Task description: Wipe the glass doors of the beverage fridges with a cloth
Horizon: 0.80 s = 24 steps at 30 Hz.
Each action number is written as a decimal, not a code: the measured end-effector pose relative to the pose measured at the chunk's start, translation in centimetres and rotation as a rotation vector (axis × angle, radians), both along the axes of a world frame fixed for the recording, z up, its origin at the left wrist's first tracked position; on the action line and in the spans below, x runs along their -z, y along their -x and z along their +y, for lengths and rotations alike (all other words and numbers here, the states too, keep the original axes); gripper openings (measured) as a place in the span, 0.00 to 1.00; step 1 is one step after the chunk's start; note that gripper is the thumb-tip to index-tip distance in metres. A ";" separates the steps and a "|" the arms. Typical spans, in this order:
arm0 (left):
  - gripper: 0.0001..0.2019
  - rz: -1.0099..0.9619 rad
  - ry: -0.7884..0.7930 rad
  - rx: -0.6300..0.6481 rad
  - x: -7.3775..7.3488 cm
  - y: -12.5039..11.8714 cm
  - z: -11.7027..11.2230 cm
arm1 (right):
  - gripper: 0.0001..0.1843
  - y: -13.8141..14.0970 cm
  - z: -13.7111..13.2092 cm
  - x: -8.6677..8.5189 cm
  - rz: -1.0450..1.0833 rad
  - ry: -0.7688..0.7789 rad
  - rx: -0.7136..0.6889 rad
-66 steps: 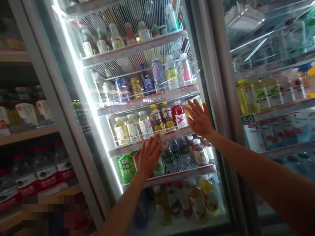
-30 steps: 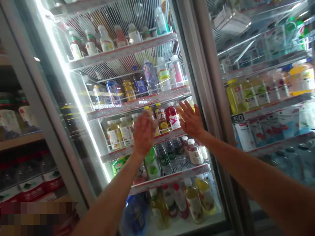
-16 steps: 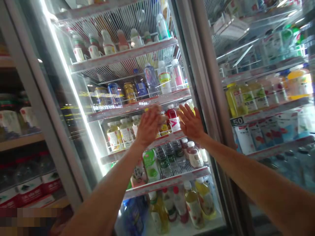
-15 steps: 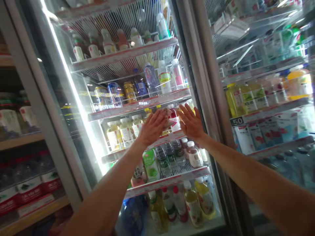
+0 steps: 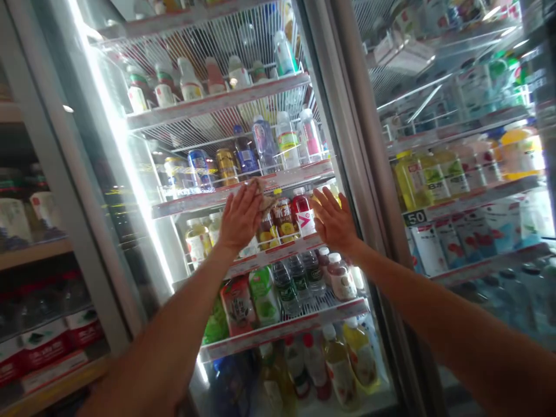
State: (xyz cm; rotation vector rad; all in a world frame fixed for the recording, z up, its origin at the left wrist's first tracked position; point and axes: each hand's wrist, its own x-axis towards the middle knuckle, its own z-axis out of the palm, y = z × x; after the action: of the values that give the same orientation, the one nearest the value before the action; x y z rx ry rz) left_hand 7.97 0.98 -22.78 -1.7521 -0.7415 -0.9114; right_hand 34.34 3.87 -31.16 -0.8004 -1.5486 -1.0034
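Observation:
My left hand lies fairly flat over a beige cloth, pressing it to the glass door of a drinks fridge. Part of the cloth shows past the fingers; the rest is hidden under the palm. To the right, my right hand is against the same pane, fingers spread, with nothing in it. Behind the glass between both hands stand a red bottle and a dark bottle with a yellow cap.
Wire shelves carry bottles, cans and cartons. A metal door frame runs along the right of the pane, with a second fridge of drinks beyond it. On the left is a wooden shelf with bottles. A bright light strip lines the fridge's left side.
My left hand has slid left across the glass with the cloth, away from my right hand, uncovering the dark bottles. My right hand stays in nearly the same place.

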 end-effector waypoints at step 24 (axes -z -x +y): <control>0.24 -0.085 -0.077 -0.024 4.8 -3.3 0.2 | 0.29 2.2 -0.9 -2.0 0.018 -0.059 -0.037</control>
State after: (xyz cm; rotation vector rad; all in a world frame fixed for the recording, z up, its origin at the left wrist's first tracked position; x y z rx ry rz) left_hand 11.31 1.21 -27.54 -1.6420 -0.7707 -0.9905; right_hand 32.16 3.02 -29.14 -0.7356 -1.5063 -1.0071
